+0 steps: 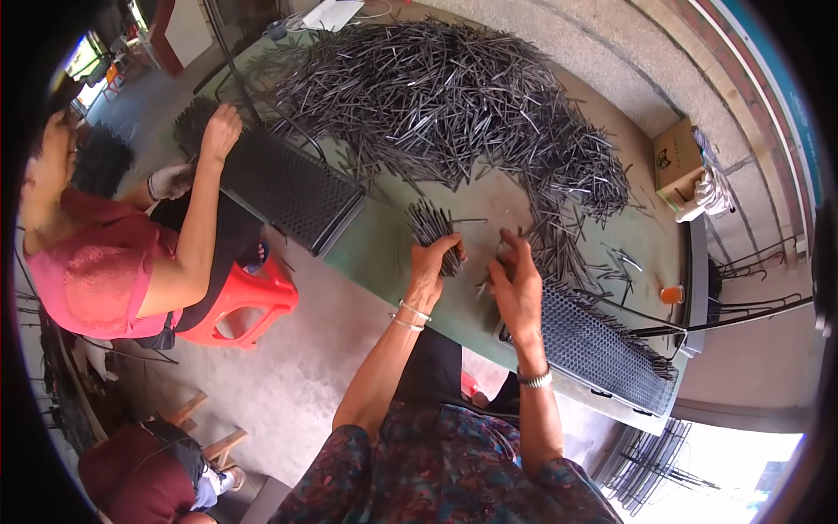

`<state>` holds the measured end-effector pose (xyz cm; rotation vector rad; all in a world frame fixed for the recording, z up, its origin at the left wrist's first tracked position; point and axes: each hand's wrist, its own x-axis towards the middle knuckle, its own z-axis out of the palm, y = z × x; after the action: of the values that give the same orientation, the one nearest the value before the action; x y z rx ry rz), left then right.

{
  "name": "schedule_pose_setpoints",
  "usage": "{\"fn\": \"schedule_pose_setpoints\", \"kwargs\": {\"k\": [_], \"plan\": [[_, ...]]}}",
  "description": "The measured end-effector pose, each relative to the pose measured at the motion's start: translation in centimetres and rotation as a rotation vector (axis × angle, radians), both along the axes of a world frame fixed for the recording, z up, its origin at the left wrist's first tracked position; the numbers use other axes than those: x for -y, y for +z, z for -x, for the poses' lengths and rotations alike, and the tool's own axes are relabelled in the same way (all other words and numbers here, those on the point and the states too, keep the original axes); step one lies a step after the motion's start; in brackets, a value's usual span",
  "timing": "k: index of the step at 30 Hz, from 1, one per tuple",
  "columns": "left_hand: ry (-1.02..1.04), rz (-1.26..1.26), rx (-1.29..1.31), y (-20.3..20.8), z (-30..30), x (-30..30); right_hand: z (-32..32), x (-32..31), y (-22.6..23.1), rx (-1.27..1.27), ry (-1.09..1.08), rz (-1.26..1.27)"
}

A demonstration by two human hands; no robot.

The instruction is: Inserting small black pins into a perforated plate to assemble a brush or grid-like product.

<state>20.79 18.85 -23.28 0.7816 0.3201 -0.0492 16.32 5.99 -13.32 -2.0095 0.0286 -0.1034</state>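
Note:
My left hand (pixel 433 260) is closed round an upright bundle of thin dark rods (pixel 426 224), whose ends fan out above the fingers. Just to its right, my right hand (pixel 518 293) is over the table with thumb and forefinger curved and apart; small dark bits show by its fingertips, and I cannot make out whether it touches them. Beyond both hands spreads a large heap of the same rods (pixel 436 96) on the green table (pixel 384 227). Beside my right forearm lies a black perforated rack (pixel 602 349), with rods standing along its far edge.
On the left a co-worker in a pink top (pixel 105 271) sits on a red plastic stool (pixel 249 301) by another perforated rack (pixel 284 179). A cardboard box (pixel 676 166) and an orange cup (pixel 671 295) are at the right. Another person (pixel 140 472) sits at lower left.

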Motion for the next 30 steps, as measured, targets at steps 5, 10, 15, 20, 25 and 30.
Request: {"fn": "schedule_pose_setpoints", "kwargs": {"k": [5, 10, 15, 20, 25, 30], "plan": [[-0.177, 0.181, -0.062, 2.9, 4.5, 0.1, 4.5, 5.7, 2.8, 0.039, -0.159, -0.383], [-0.333, 0.347, -0.181, 4.0, 9.1, 2.9, 4.6, 10.5, 3.8, 0.264, -0.413, -0.236], [-0.435, 0.275, -0.180, 5.4, 11.0, 4.0, 3.0, 9.8, 2.3, 0.300, -0.417, -0.051], [-0.428, 0.181, -0.156, 5.1, 12.6, 5.0, 2.8, 9.3, 0.4, 0.308, -0.361, 0.182], [-0.422, 0.149, -0.147, 5.1, 13.5, 5.6, 2.2, 9.2, -0.6, 0.350, -0.309, 0.319], [-0.403, 0.162, -0.182, 4.9, 13.4, 5.8, 1.4, 9.6, -1.4, 0.320, -0.283, 0.310]]}}
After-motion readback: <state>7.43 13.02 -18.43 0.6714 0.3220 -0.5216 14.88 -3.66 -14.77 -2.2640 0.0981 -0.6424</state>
